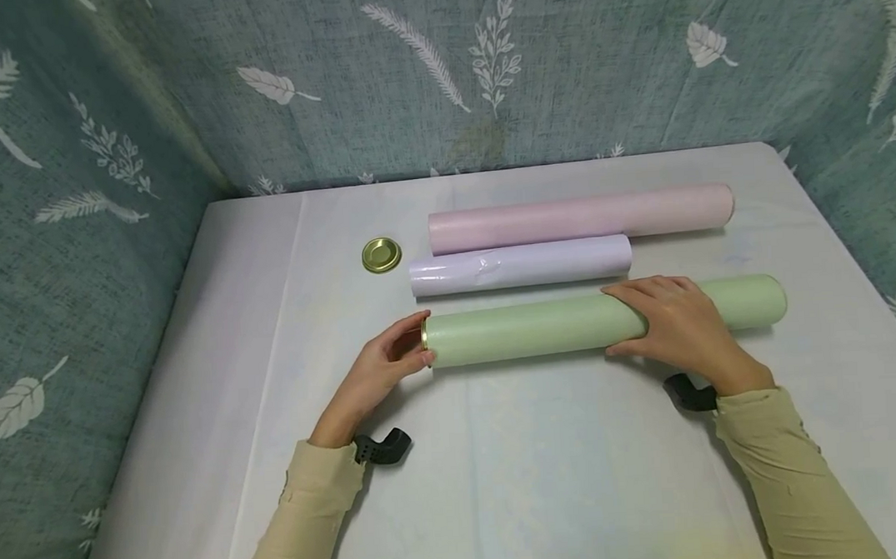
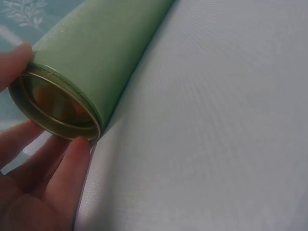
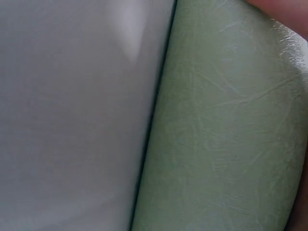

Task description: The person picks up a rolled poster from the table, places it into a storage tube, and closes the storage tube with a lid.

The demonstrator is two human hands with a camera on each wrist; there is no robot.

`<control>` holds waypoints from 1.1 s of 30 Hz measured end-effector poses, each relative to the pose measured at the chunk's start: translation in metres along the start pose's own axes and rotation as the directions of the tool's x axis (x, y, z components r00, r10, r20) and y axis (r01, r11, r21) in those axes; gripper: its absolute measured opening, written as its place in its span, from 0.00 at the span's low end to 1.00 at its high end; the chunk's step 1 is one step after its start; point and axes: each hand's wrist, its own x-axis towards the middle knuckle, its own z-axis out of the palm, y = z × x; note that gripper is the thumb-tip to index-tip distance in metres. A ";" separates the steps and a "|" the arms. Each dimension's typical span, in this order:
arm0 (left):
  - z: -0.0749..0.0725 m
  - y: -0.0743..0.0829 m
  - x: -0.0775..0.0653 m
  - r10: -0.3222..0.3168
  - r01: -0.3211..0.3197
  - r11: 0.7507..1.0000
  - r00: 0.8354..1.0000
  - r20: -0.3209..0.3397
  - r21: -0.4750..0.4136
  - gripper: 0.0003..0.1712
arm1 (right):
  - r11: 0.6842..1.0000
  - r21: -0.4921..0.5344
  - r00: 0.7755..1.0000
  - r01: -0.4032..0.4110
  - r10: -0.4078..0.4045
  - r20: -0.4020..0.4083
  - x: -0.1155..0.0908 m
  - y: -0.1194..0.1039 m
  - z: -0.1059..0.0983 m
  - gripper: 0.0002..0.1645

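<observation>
A long green cardboard tube lies across the table, nearest to me of several tubes. My left hand pinches its left end between thumb and fingers. The left wrist view shows a gold metal rim around that end, with a shiny recessed middle. Further along, toward the right end, my right hand grips the tube from above. Close up in the right wrist view, the green surface looks creased. A round gold lid lies flat on the table, beyond the left hand.
Behind the green tube lie a shorter lilac roll and a long pink tube, roughly parallel to it. A white cloth covers the table. Green leaf-patterned fabric rises behind and on both sides.
</observation>
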 end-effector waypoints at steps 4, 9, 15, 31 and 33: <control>0.000 0.001 -0.001 0.012 -0.012 1.000 1.000 0.011 0.018 0.35 | 1.000 0.009 1.000 -0.001 0.001 0.006 0.001 0.000 -0.001 0.51; -0.001 0.004 -0.002 0.039 -0.039 0.997 0.999 0.015 0.059 0.35 | 0.996 0.084 1.000 0.001 -0.003 0.022 0.001 0.001 -0.007 0.45; 0.001 0.007 -0.003 0.019 -0.019 0.993 1.000 0.001 0.119 0.36 | 0.983 0.183 1.000 0.020 -0.020 -0.002 0.001 0.003 -0.013 0.35; -0.014 0.027 -0.007 -0.108 0.112 0.928 0.994 -0.032 0.356 0.30 | 0.958 0.282 0.997 -0.054 0.067 -0.037 -0.003 0.010 -0.031 0.27; -0.019 0.026 -0.003 -0.099 0.108 0.912 0.994 -0.043 0.395 0.30 | 0.957 0.283 0.997 -0.066 0.076 -0.025 -0.003 0.010 -0.031 0.28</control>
